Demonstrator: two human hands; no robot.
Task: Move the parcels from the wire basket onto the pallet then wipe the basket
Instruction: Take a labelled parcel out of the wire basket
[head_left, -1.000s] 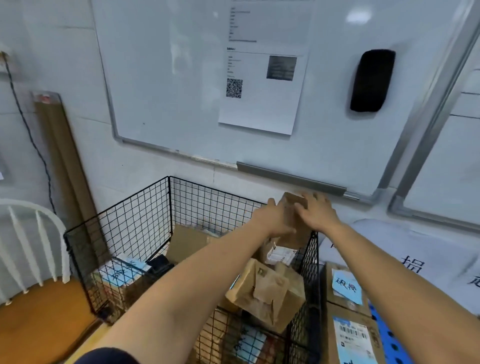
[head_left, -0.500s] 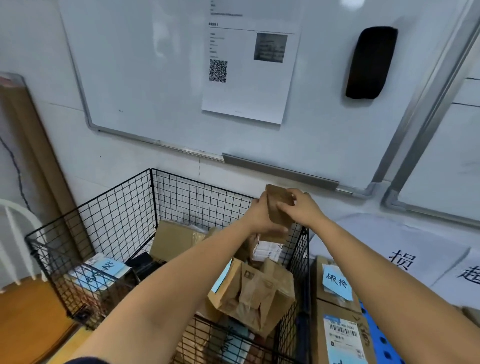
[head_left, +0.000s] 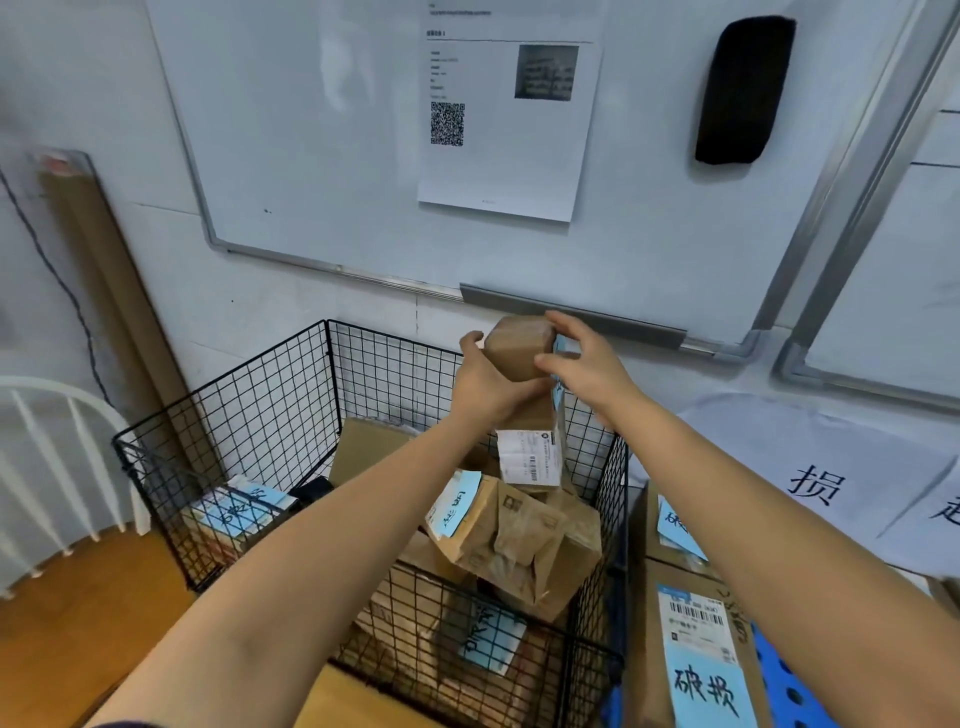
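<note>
A black wire basket (head_left: 249, 415) holds several brown cardboard parcels, some with blue notes. Both my hands grip a long brown parcel (head_left: 519, 348) stood on end above the basket's far right corner; a white shipping label shows on its lower part. My left hand (head_left: 488, 387) wraps its left side, my right hand (head_left: 582, 366) its top and right side. A crumpled brown parcel (head_left: 519, 540) lies below them in the basket. To the right, parcels (head_left: 691, 623) with blue notes sit on a blue pallet (head_left: 789, 691).
A whiteboard (head_left: 337, 156) with a printed sheet and a black eraser (head_left: 743, 88) hangs on the wall behind. A white chair with a wooden seat (head_left: 62, 613) stands at the left. White paper signs (head_left: 831, 467) lie at the right.
Both hands have lifted the long parcel higher above the basket's corner, and its white label now shows clear of the other parcels. The view has shifted slightly.
</note>
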